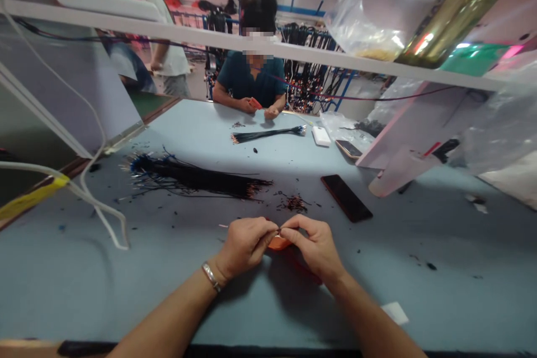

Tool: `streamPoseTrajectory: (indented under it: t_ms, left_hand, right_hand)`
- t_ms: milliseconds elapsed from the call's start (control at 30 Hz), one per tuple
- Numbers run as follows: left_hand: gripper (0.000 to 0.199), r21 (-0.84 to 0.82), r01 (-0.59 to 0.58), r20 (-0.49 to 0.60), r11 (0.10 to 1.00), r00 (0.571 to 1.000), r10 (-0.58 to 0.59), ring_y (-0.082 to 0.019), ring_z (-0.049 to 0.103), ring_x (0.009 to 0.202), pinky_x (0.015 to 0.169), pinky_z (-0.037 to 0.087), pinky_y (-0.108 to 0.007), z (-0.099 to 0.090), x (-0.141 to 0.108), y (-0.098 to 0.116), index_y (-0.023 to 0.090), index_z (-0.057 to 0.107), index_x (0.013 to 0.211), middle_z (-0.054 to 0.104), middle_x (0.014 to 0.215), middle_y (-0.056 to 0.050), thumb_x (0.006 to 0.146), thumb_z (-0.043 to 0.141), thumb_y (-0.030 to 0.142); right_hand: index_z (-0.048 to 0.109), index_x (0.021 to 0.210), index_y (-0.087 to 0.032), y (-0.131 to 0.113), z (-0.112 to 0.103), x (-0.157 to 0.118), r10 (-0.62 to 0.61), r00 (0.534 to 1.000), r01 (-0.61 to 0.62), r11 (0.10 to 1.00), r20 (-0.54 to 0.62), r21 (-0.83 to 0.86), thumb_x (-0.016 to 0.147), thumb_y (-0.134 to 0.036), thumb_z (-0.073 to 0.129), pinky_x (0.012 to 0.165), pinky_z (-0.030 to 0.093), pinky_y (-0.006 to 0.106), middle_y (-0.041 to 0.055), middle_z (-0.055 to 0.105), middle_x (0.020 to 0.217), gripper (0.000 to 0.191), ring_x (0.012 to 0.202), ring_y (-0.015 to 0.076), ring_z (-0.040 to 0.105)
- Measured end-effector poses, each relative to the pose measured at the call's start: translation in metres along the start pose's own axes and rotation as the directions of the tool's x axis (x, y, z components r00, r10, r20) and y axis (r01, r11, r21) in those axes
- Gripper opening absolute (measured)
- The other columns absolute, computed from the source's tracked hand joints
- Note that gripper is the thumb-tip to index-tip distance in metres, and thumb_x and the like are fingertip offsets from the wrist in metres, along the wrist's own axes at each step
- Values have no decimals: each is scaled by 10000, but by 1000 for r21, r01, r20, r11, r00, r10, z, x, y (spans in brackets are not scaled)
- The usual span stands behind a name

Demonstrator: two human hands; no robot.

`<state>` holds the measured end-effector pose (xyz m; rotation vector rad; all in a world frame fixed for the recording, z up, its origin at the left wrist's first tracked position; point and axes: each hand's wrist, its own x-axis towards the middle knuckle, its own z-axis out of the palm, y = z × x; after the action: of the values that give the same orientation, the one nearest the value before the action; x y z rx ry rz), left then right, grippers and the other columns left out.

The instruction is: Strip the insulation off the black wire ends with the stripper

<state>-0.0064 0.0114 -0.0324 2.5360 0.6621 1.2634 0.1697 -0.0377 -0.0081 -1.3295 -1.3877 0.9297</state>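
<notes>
Both hands work together, left of and nearer the wearer than the black smartphone (347, 197). The left hand (247, 243) and right hand (314, 243) come in from opposite sides, wrists apart, fingers bent, thumbs and index fingers pinched so the fingertips almost meet. Between them is a tiny dark piece (279, 231), too small to identify. A metal-banded watch or bracelet (210, 277) circles the left wrist.

Directly under the fingertips is an orange-red object (280, 243), partly hidden by the hands; whether a palm grips it cannot be told. Left of the smartphone, beyond the hands, lies a pile of dark scraps (296, 203), then a thick bundle of black wires (201, 176).

The tabletop (176, 302) ends in a dark near edge below the forearms, nearer the wearer than the smartphone. It extends past both forearms, with a looped white cable (111, 218) far left of the smartphone and a white slip (395, 313) nearer the wearer, to its right. Past the smartphone, a white shelf rail (293, 53) crosses above the tabletop, and a person (249, 81) sits at the far edge.
</notes>
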Motion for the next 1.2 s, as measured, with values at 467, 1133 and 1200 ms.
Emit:
streamPoseTrajectory:
  t_ms: [467, 1133, 1200]
  left_hand:
    - [174, 182, 250, -62, 951, 968, -242, -103, 586, 567, 577, 418, -199, -2, 0, -12, 193, 637, 834, 653, 660, 17, 934, 502, 240]
    - [324, 440, 104, -112, 892, 992, -61, -258, 603, 1098, 1030, 271, -477, -9, 11, -5, 220, 619, 1182, 701, 1153, -73, 860, 604, 246]
    - [272, 409, 107, -92, 906, 993, -76, -238, 628, 1011, 1021, 289, -472, -9, 9, -6, 227, 644, 1133, 726, 1067, -60, 866, 600, 246]
  right_hand:
    - [660, 562, -174, 2, -22, 16, 140, 972, -78, 950, -189, 304, 652, -260, 693, 591, 418, 266, 6, 636, 548, 129, 540, 131, 516]
    - [704, 759, -193, 6, -11, 5, -36, 941, 95, 982, -337, 161, 777, -254, 694, 679, 479, 281, 1, 683, 706, 64, 685, 155, 609]
    - [702, 767, -194, 6, -8, 4, -29, 946, 90, 980, -323, 177, 776, -257, 687, 662, 488, 281, 3, 682, 705, 66, 669, 155, 610]
